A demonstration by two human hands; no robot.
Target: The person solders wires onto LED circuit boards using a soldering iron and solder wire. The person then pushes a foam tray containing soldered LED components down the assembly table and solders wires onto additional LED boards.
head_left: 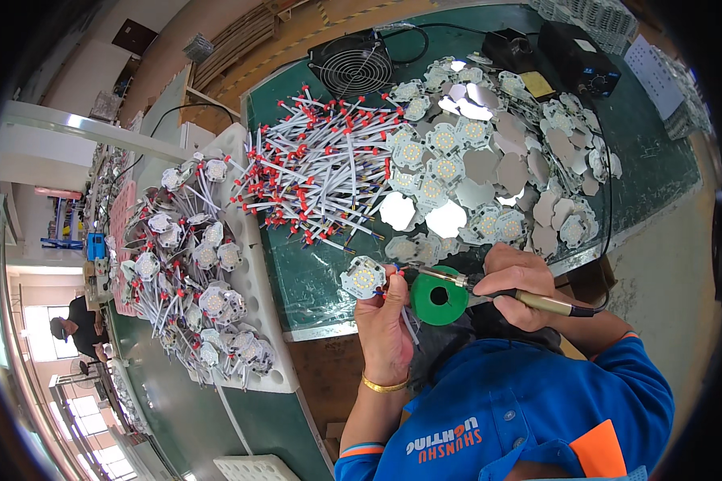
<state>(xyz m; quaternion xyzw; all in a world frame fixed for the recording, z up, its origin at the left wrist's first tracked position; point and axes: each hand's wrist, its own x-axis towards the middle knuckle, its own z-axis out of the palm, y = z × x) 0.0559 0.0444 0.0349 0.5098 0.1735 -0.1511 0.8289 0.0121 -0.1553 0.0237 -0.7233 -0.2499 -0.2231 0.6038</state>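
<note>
My left hand [383,333] is closed on a round white LED board [363,277], pinching it at its right edge between thumb and fingers. From that grip a short white wire [410,327] hangs down. My right hand [523,282] grips the handle of a soldering iron [552,304]. The iron's metal end points left, toward the board. Whether its tip touches the board or the wire, I cannot tell. Between my hands, just under the iron's shaft, is a green spool [451,309] with a dark centre hole.
White wires with red ends [329,164] lie heaped on the green table [662,172]. More LED boards [445,168] spread to their right. Behind stand a black fan [350,68] and a black control box [582,60]. Wired boards [204,256] fill a white foam tray [277,353]. Another person [80,325] is far left.
</note>
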